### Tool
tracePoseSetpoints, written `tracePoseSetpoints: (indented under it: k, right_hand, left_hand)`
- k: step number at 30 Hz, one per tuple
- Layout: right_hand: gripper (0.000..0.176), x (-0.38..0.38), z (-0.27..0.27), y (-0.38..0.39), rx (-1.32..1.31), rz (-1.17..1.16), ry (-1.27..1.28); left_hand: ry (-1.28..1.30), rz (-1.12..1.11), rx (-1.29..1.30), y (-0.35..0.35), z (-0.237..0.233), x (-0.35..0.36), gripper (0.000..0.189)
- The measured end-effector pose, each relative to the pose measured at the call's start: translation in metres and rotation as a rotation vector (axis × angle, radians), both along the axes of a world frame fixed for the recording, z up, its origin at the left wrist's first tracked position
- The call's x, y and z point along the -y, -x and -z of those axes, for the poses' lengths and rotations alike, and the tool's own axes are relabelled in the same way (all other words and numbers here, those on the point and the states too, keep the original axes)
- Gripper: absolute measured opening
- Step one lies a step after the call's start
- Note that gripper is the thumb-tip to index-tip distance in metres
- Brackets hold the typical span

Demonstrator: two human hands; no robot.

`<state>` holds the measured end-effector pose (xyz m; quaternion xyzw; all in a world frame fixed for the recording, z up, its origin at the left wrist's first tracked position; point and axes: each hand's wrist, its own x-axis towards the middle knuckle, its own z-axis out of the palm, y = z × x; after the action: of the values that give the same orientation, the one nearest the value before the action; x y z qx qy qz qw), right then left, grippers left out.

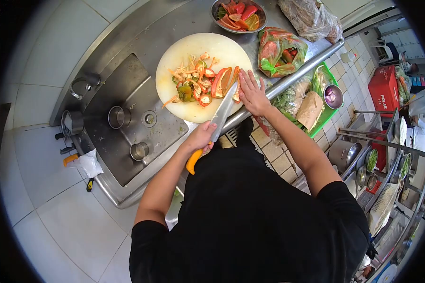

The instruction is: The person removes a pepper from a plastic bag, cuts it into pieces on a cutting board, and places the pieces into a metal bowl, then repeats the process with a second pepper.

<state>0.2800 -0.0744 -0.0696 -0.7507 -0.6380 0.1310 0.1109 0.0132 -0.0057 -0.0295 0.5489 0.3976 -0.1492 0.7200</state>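
Note:
My left hand (200, 137) grips a large knife (223, 112) by its orange handle, and the blade reaches up over the edge of the round white cutting board (193, 47). My right hand (251, 92) lies flat, fingers spread, on red pepper pieces (222, 81) at the board's right side. Cut pepper strips, seeds and trimmings (193, 82) in red, orange and green lie in the board's middle.
The board rests on a steel counter beside a sink (132, 122) with a tap (80, 87). A metal bowl of cut peppers (238, 14) and a plastic bag of peppers (278, 52) stand beyond it. A green crate (326, 111) of bagged greens sits lower right.

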Motion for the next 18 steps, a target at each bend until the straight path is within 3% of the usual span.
tracePoseSetpoints:
  k: [7, 8, 9, 12, 17, 18]
  right_hand:
    - [0.063, 0.002, -0.014, -0.003, -0.197, -0.014, -0.251]
    - [0.048, -0.002, -0.02, -0.002, -0.213, 0.005, -0.3]
    - [0.048, -0.006, -0.02, -0.007, -0.215, -0.002, -0.303]
    - [0.019, -0.019, -0.028, -0.026, -0.178, -0.108, -0.311]
    - [0.011, -0.037, -0.036, -0.043, -0.054, -0.202, -0.266]
    - [0.01, -0.043, -0.038, -0.049, -0.235, -0.159, -0.253]
  left_hand:
    - [-0.077, -0.008, -0.002, -0.011, -0.001, 0.003, 0.031]
    - [-0.081, 0.021, -0.017, -0.01, -0.002, 0.0, 0.031]
    - [-0.085, 0.015, -0.017, -0.009, -0.004, -0.004, 0.031]
    - [-0.11, 0.061, -0.02, -0.004, -0.015, -0.013, 0.029]
    - [-0.545, 0.247, -0.202, 0.018, -0.046, -0.022, 0.033]
    - [-0.546, 0.237, -0.202, 0.021, -0.05, -0.023, 0.033]
